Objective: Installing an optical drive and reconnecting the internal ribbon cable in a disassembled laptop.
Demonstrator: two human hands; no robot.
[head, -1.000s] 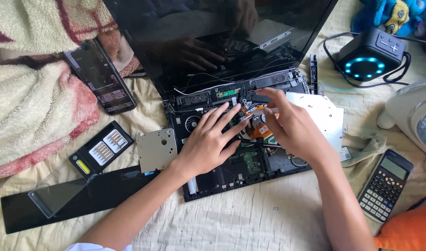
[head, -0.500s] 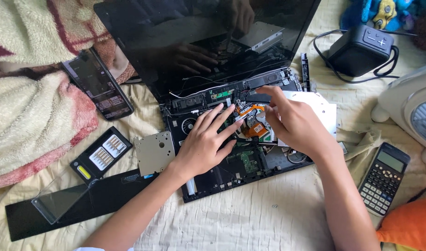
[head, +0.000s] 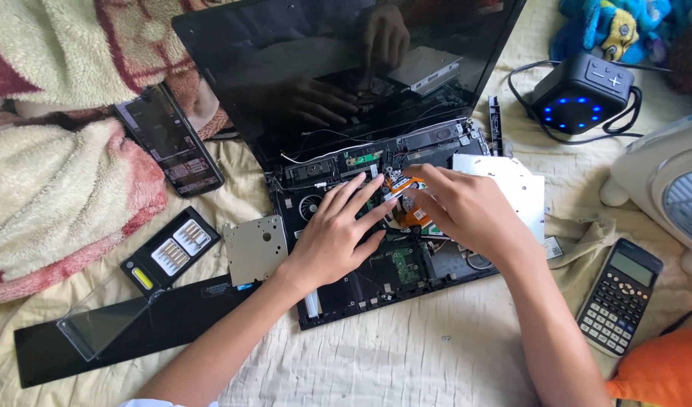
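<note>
1. Looking down on an opened laptop (head: 376,279) lying on a cream bedsheet (head: 451,362), bottom cover off, boards and a round fan exposed, its dark screen (head: 338,68) tilted up behind.
2. Left hand (head: 334,237) lies flat on the laptop's innards, fingers spread wide and stretched forward, tips resting just beside the copper part (head: 406,203); it grips nothing.
3. Right hand (head: 466,211) comes in from the right, fingers curled narrow and pinched down onto that copper-and-orange piece near the middle of the chassis. Whether it actually clamps the piece or only presses on it, I cannot tell.
4. So the copper part sits inside the laptop, just below the hinge, between both hands and touched by both.
5. A silver flat drive (head: 512,185) pokes out from under the right wrist, at the laptop's right edge.
6. Left of the laptop: a grey metal bracket (head: 254,249), then a black bit case (head: 168,252) with its clear lid (head: 104,328) open, and a long black panel (head: 157,332) below them.
7. A dark phone (head: 168,139) lies further up, against a fluffy blanket (head: 52,196).
8. Right side: a black speaker (head: 583,94) glowing with blue dots, a white fan (head: 674,188), and a dark calculator (head: 621,298), all well apart from the hands.
</note>
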